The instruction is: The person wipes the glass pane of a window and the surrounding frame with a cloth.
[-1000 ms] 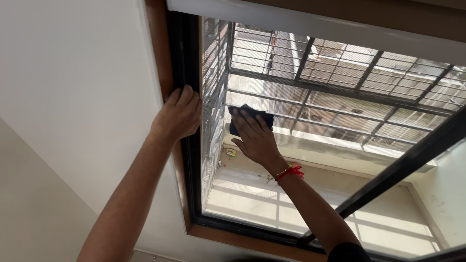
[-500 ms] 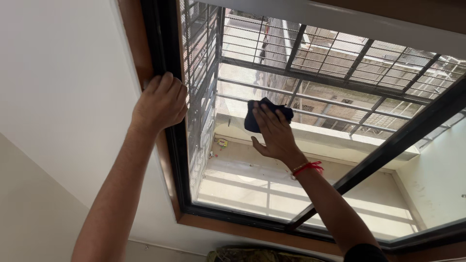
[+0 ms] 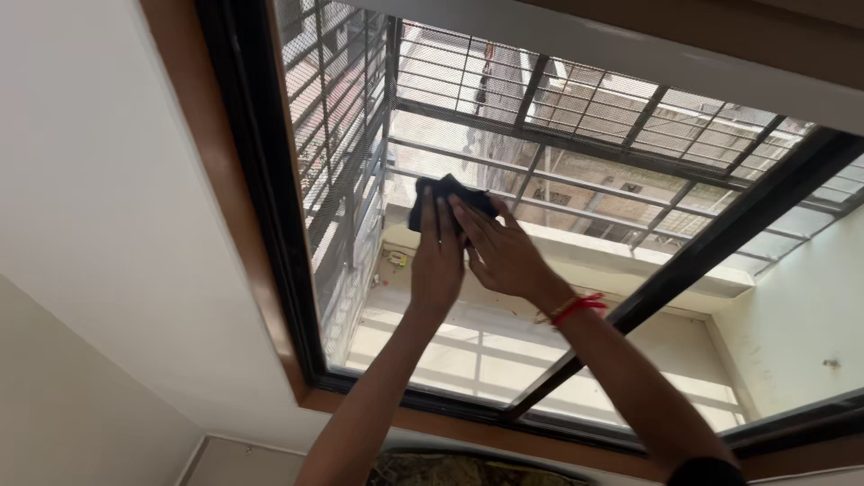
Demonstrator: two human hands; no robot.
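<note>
Dark cloth (image 3: 430,195), one, bunched, pressed flat against the window pane (image 3: 468,351) near its upper middle. Two hands on it: left hand (image 3: 437,259), fingers together and extended, lying over the cloth's lower left part; right hand (image 3: 500,249), fingers slightly spread, pressing its right part; neither hand clenched round the cloth. One red thread band (image 3: 574,309) on the right wrist. One black window frame (image 3: 261,207) with brown surround. One metal grille (image 3: 576,135) outside the glass. White wall (image 3: 99,198) at left.
</note>
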